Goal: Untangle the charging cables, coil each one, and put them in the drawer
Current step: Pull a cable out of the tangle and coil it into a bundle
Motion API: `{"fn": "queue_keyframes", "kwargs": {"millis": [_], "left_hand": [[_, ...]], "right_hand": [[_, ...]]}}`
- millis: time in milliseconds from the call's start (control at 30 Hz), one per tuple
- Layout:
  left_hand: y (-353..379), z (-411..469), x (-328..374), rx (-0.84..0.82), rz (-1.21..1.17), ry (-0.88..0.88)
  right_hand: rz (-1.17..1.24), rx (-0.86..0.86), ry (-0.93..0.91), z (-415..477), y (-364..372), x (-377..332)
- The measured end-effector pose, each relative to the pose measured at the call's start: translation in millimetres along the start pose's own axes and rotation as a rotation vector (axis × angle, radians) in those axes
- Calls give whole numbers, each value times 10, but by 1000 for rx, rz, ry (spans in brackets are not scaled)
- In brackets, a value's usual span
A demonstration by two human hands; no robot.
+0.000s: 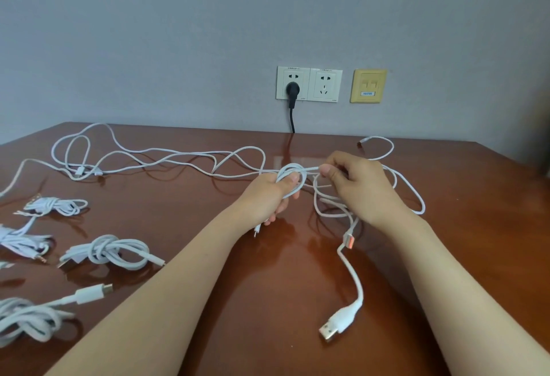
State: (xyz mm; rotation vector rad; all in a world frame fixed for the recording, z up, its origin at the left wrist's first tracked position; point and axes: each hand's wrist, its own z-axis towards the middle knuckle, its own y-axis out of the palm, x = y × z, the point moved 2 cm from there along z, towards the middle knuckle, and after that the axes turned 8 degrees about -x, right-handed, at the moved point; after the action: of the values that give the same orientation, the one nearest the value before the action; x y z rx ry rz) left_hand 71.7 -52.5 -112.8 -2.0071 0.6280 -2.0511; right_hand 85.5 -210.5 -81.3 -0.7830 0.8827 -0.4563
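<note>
Home or office room: glossy reddish-brown wooden desk against a plain grey-blue wall, white twin wall sockets (black plug in the left one), yellowed data-jack plate above the far edge, white charging cables strewn across.

Table butts against the wall. On the wall behind it: double socket, plug in its left half, network plate just right. Loose cables sprawl across the table's far half. Mid-table, left hand grips a small coil; right hand, just beside, pinches its strand. Coiled bundles lie along the left edge. USB plug lies near right.
</note>
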Motion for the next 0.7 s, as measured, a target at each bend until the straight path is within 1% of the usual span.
{"fn": "queue_keyframes", "kwargs": {"millis": [200, 300, 367, 467, 533, 600, 700], "left_hand": [[85, 6, 2, 65, -88, 33], [82, 16, -8, 85, -94, 45], [87, 5, 2, 89, -124, 91], [139, -16, 32, 146, -280, 165], [176, -18, 41, 179, -427, 171], [194, -15, 42, 169, -534, 169], [186, -28, 63, 128, -709, 197]], "right_hand": [[-14, 91, 35, 28, 87, -34], [-10, 86, 51, 26, 127, -64], [-5, 74, 59, 20, 147, -92], [39, 12, 83, 18, 184, -133], [52, -49, 105, 11, 197, -157], [96, -99, 121, 0, 189, -172], [223, -198, 166, -18, 188, -199]]}}
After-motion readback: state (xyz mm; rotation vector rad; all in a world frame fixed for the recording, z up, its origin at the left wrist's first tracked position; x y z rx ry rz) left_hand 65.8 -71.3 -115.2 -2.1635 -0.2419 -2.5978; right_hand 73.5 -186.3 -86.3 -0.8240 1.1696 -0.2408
